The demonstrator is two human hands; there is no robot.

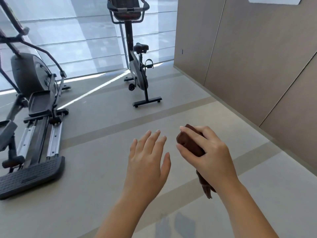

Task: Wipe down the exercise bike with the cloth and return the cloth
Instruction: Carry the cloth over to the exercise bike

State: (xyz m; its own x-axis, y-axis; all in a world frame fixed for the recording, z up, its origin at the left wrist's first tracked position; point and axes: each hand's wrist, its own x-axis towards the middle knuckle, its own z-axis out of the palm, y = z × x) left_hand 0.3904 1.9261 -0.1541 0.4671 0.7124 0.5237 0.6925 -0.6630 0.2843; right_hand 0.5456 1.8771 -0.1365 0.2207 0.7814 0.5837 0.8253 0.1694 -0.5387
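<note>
A dark exercise bike [137, 73] stands upright at the far side of the room, in front of a shaded window, with its seat [141, 47] and its console and handlebars [127, 10] in view. My right hand [207, 152] is closed around a folded brown cloth [188, 143], and one end of the cloth hangs below my wrist. My left hand [147, 157] is held out flat just left of the cloth, fingers apart, holding nothing. Both hands are well short of the bike, over the floor.
A large elliptical trainer [36, 107] fills the left side, its footplate [29, 176] reaching toward me. Beige wall panels [248, 57] run along the right. Grey floor with darker stripes [120, 126] lies between me and the bike.
</note>
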